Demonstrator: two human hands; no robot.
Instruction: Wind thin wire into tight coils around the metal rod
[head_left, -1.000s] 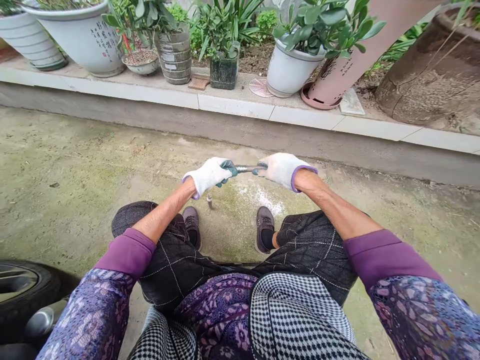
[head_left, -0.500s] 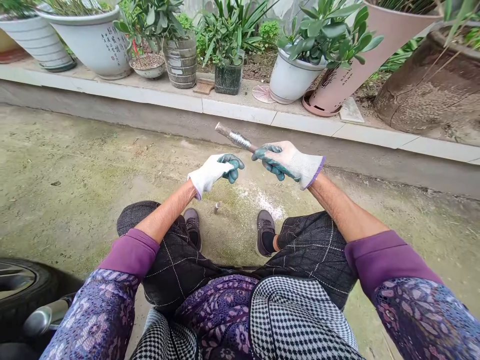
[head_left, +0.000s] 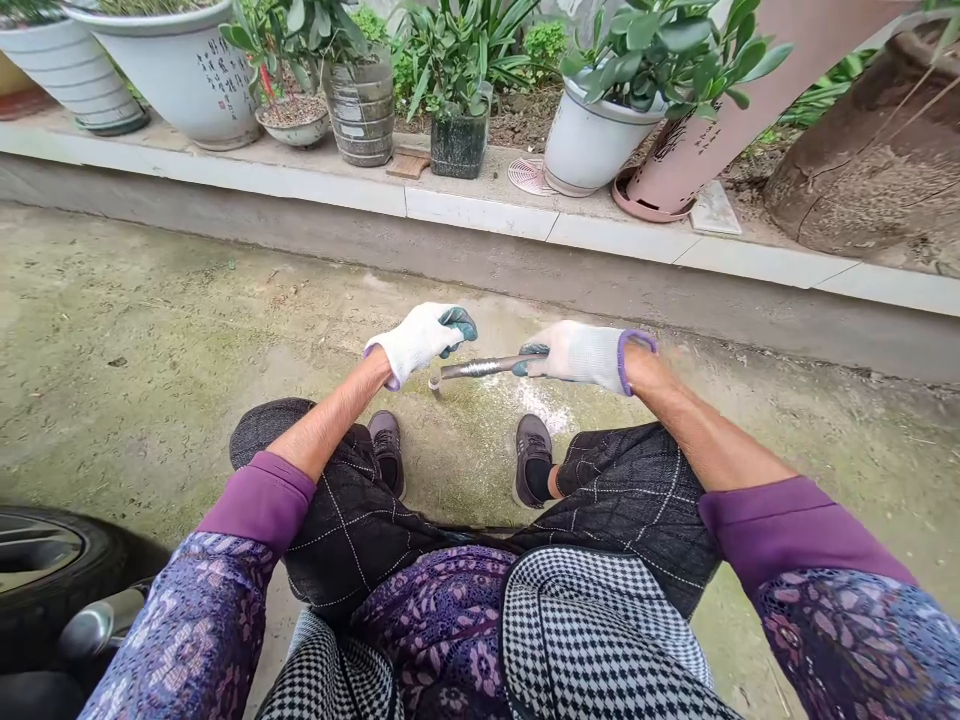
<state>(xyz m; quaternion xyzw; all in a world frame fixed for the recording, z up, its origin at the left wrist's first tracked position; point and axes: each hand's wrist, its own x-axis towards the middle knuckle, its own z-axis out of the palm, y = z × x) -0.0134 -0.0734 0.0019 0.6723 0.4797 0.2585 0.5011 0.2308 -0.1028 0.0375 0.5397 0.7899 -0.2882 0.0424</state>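
Observation:
My right hand (head_left: pixel 574 352), in a white glove with a green coated palm, is closed round a metal rod (head_left: pixel 457 371). Silvery wire is wound about the rod's middle, and its free end points left, low over the ground. Right beside that end a short stake (head_left: pixel 435 385) stands up from the ground; whether the two touch I cannot tell. My left hand (head_left: pixel 431 338), gloved alike, hovers just above the stake with its fingers curled together. What is in those fingers, if anything, is too small to make out.
White powder (head_left: pixel 544 408) is scattered on the concrete by my right shoe (head_left: pixel 532 445). Beyond my hands runs a low tiled ledge (head_left: pixel 480 215) with several potted plants, among them a white pot (head_left: pixel 592 145). A wheel (head_left: pixel 45 570) stands at lower left.
My right hand has come down and tipped the rod from slanting upward to nearly level, bringing its free end beside the stake. My left hand has shifted slightly left, its fingers still curled.

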